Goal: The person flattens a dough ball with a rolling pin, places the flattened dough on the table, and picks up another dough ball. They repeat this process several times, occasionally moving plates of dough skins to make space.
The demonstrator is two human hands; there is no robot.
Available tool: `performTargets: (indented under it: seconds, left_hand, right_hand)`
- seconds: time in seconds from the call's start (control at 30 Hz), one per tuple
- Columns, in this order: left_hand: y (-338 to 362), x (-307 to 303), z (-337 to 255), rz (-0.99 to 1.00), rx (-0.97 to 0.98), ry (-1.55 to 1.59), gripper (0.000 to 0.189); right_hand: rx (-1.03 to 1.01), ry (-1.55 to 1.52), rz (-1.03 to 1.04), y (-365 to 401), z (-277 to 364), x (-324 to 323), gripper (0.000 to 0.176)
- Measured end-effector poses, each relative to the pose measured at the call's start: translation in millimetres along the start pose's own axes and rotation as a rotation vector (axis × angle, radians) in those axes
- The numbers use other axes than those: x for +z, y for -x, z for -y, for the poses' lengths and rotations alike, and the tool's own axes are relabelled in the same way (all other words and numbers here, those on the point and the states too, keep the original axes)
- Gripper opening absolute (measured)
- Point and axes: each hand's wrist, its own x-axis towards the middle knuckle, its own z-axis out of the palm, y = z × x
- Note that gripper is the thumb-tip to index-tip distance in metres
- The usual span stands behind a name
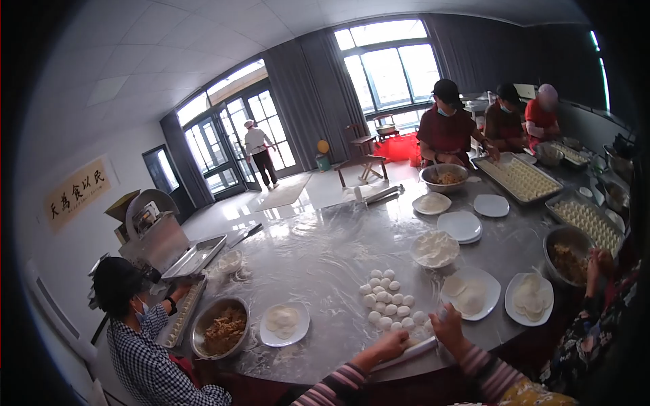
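Note:
My left hand (pixel 391 344) is low over the table edge, fingers closed and bent down, beside a pale rolling pin (pixel 410 354). What its fingertips hold is hidden. My right hand (pixel 449 329) is curled near the pin's right end, with a small greyish thing at its fingers that I cannot make out. Just beyond both hands lies a cluster of several round white dough pieces (pixel 387 298). Right of them, a white plate (pixel 496 291) carries flat dough wrappers (pixel 472 296).
A bowl of flour (pixel 435 250) stands behind the dough pieces. Wrappers lie on another plate (pixel 264 333) at left, near a filling bowl (pixel 197 344). A person (pixel 145 338) works at left; a neighbour's hand (pixel 598 262) is at right. Trays of dumplings (pixel 520 177) stand far right.

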Motion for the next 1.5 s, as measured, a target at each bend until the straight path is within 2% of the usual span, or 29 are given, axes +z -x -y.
performTargets:
  seconds: [0.03, 0.13, 0.2, 0.27, 0.37, 0.4, 0.47, 0.53, 0.6, 0.7, 0.77, 0.8, 0.87, 0.93, 1.0, 1.07, 1.13, 1.2, 1.27, 1.33, 1.37, 1.43, 1.47, 1.5]
  left_hand:
    - [-6, -1, -2, -0.038, -0.035, -0.001, 0.02]
    - [-11, -6, -9, -0.078, -0.07, -0.015, 0.025]
    - [-8, -9, -9, 0.038, -0.017, -0.087, 0.024]
    - [3, -14, -10, 0.032, -0.033, -0.055, 0.023]
    - [3, -5, 7, 0.022, -0.029, 0.03, 0.021]
    - [5, 2, 11, 0.019, -0.008, 0.087, 0.021]
    - [-1, 1, -1, 0.023, -0.025, 0.013, 0.022]
    - [-12, 0, -2, -0.079, -0.047, 0.015, 0.023]
    - [-12, -4, -11, -0.093, -0.062, -0.026, 0.023]
    - [-9, -7, -5, 0.028, -0.011, -0.059, 0.019]
    - [-2, -7, 1, 0.006, -0.017, -0.009, 0.018]
    - [1, -8, 1, -0.012, -0.03, 0.039, 0.017]
    - [3, -10, -7, 0.029, -0.023, 0.037, 0.016]
    - [3, -11, -21, 0.01, -0.006, 0.042, 0.017]
    - [-5, -6, -21, -0.006, -0.026, 0.037, 0.018]
    - [-12, -7, -24, -0.067, -0.054, -0.041, 0.019]
    - [-13, -5, -15, -0.053, -0.045, -0.009, 0.02]
    - [-9, -1, 2, -0.042, 0.071, 0.008, 0.018]
    - [1, -6, 1, -0.067, 0.02, 0.047, 0.016]
    - [8, -5, 5, 0.0, -0.033, 0.134, 0.013]
    - [10, -3, 4, -0.022, 0.031, 0.14, 0.013]
    - [5, -7, -2, -0.031, 0.0, 0.109, 0.014]
    - [3, -5, 0, -0.057, -0.022, 0.076, 0.015]
    - [-2, -5, 5, -0.091, -0.021, 0.056, 0.019]
  right_hand:
    - [0.12, -0.139, 0.1, -12, 1, 7, 0.028]
    - [0.066, -0.164, 0.107, -15, -2, 11, 0.027]
    - [0.071, -0.129, 0.096, 0, 4, -12, 0.026]
    - [0.017, -0.129, 0.11, 14, 14, -39, 0.027]
    - [0.071, -0.227, 0.105, 25, 15, -47, 0.027]
    - [0.087, -0.224, 0.105, 23, 12, -38, 0.027]
    - [0.04, -0.106, 0.031, 4, -2, -5, 0.025]
    - [0.09, -0.135, 0.072, -11, -2, 9, 0.025]
    - [0.121, -0.168, 0.111, -11, -1, 10, 0.024]
    - [0.024, -0.118, 0.088, 8, 1, -17, 0.025]
    - [-0.124, -0.008, 0.132, 20, 20, -49, 0.028]
    - [-0.126, -0.008, 0.132, 21, 18, -47, 0.028]
    - [0.088, -0.196, 0.129, 26, 12, -43, 0.029]
    - [-0.015, -0.104, 0.038, 13, -9, -9, 0.03]
    - [0.11, -0.132, 0.108, -7, -3, 7, 0.027]
    - [0.088, -0.213, 0.113, -15, -3, 10, 0.028]
    - [0.056, -0.165, 0.093, -5, 1, -3, 0.027]
    - [-0.017, -0.148, 0.093, 10, 3, -26, 0.027]
    - [0.036, -0.137, 0.144, 28, 15, -50, 0.029]
    - [-0.01, -0.114, 0.118, 25, 8, -43, 0.03]
    - [-0.044, -0.088, 0.097, 29, 2, -37, 0.031]
    - [-0.235, 0.089, 0.044, 20, -35, 6, 0.033]
    - [-0.104, 0.057, 0.096, 10, -28, 17, 0.033]
    - [0.009, -0.049, 0.019, -8, -9, 20, 0.032]
